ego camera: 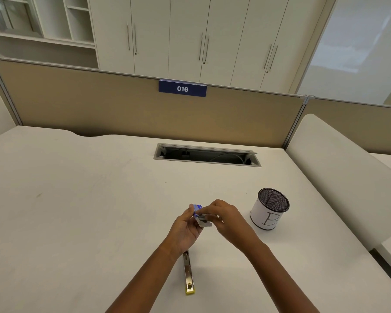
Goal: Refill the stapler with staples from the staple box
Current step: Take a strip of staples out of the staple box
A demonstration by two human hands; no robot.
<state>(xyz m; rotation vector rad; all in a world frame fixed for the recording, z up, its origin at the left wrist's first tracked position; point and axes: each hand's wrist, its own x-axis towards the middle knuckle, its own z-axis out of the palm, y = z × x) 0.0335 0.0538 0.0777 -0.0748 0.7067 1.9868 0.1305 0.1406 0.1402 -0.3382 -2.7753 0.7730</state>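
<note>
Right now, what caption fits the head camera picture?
Left hand and right hand hold a staple box near the stapler.

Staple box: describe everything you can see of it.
The staple box is small and looks like cardboard: a blue outer sleeve with a pale grey inner tray slid partly out at its near end. It is held tilted above the white desk. The left hand holds the sleeve; the right hand pinches the tray. Its contents are too small to tell.

Soft even light — perhaps fisheye edges
</note>
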